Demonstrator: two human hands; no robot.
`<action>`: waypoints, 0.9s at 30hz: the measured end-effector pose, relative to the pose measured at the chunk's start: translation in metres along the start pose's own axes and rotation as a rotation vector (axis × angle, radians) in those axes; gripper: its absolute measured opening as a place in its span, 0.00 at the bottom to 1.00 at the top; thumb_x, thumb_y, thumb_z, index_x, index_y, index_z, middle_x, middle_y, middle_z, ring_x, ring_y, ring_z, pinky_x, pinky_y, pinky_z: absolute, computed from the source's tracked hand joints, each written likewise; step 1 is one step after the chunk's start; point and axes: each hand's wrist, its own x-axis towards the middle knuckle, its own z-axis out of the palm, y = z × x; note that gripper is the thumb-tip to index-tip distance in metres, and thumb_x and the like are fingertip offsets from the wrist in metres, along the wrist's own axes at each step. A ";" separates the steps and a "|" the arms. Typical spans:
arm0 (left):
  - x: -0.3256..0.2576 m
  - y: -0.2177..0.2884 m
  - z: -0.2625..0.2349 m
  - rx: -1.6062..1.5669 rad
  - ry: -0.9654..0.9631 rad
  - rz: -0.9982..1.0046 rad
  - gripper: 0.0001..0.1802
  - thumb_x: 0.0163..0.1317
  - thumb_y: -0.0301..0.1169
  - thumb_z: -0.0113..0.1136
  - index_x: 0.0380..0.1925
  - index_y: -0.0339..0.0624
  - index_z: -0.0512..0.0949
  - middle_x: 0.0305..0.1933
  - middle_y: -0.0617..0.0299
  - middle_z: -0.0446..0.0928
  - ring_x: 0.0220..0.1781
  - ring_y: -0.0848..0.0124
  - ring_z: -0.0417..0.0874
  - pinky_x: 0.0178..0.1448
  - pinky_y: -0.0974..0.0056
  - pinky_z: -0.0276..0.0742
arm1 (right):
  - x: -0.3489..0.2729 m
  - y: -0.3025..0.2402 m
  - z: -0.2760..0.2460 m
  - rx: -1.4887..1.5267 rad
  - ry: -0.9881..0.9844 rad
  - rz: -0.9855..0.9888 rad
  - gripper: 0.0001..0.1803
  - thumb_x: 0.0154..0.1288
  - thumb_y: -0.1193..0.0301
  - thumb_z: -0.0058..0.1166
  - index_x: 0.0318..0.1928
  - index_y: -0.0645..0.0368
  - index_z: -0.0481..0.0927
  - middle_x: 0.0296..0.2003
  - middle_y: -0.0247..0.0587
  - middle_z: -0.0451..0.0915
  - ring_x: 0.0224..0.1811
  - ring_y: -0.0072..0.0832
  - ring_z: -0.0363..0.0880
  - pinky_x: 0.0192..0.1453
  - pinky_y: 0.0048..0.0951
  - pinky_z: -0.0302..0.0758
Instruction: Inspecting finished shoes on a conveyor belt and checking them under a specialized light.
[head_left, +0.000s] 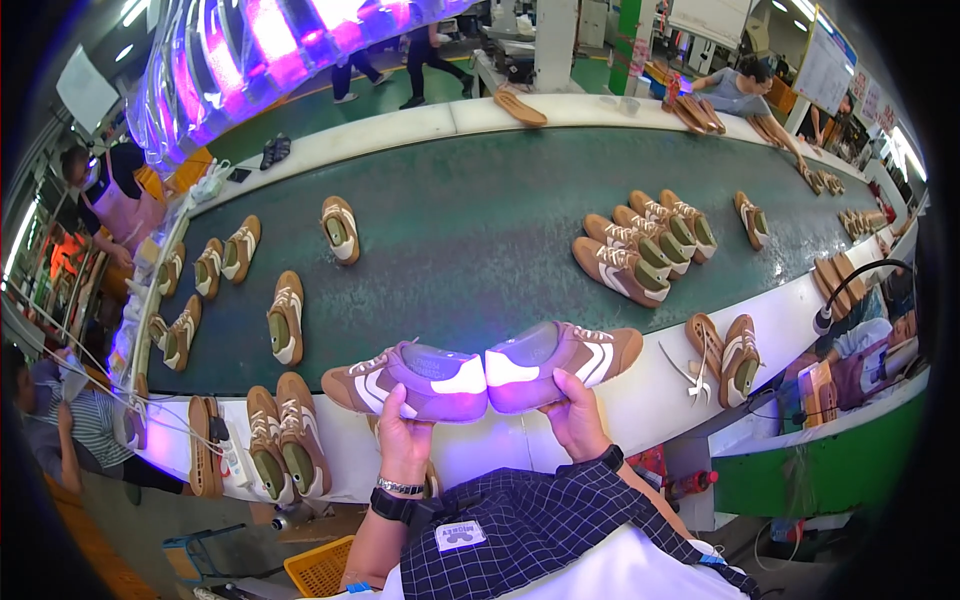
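My left hand (pixel 404 440) is closed around a brown sneaker (pixel 432 392) with white stripes and a white heel patch. Another sneaker (pixel 606 354) of the same kind is gripped in my right hand (pixel 578 418). Both are held up over the near white ledge (pixel 520 445), heels facing each other and almost touching, toes pointing outward. Purple light falls across the two heels. Thumbs show on the near sides; the other fingers are mostly hidden behind the shoes.
A green conveyor belt (pixel 440 240) carries several sneakers, with a cluster (pixel 640 245) right of middle. On the near ledge stand a sneaker pair (pixel 285 440), loose soles (pixel 205 450) and another sneaker (pixel 740 362). A purple-lit lamp housing (pixel 270 50) hangs upper left. Co-workers sit around the belt.
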 end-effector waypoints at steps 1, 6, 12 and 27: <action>-0.001 0.001 0.001 -0.005 -0.003 0.002 0.27 0.62 0.36 0.60 0.60 0.44 0.68 0.58 0.61 0.75 0.60 0.63 0.75 0.64 0.53 0.73 | 0.000 -0.001 0.000 -0.011 0.014 0.006 0.27 0.66 0.64 0.53 0.61 0.62 0.66 0.54 0.43 0.76 0.57 0.35 0.76 0.60 0.45 0.74; -0.004 0.004 0.008 -0.053 -0.016 -0.046 0.26 0.61 0.34 0.62 0.59 0.43 0.69 0.57 0.61 0.76 0.59 0.65 0.77 0.63 0.54 0.74 | 0.002 -0.001 -0.006 0.017 -0.022 -0.029 0.27 0.65 0.64 0.54 0.61 0.62 0.67 0.53 0.42 0.77 0.56 0.36 0.76 0.60 0.46 0.74; -0.002 0.002 0.000 -0.174 -0.001 -0.074 0.31 0.54 0.34 0.66 0.59 0.47 0.69 0.56 0.61 0.75 0.59 0.63 0.75 0.66 0.55 0.70 | 0.007 0.002 -0.019 0.132 -0.083 0.021 0.29 0.63 0.64 0.51 0.63 0.61 0.66 0.57 0.45 0.74 0.60 0.38 0.73 0.65 0.45 0.70; -0.028 0.071 -0.146 -0.180 -0.010 -0.066 0.25 0.69 0.47 0.49 0.57 0.40 0.72 0.51 0.54 0.80 0.48 0.63 0.83 0.54 0.59 0.81 | 0.021 0.041 -0.031 0.031 -0.108 0.447 0.31 0.62 0.49 0.45 0.53 0.62 0.73 0.40 0.49 0.80 0.37 0.44 0.81 0.44 0.43 0.81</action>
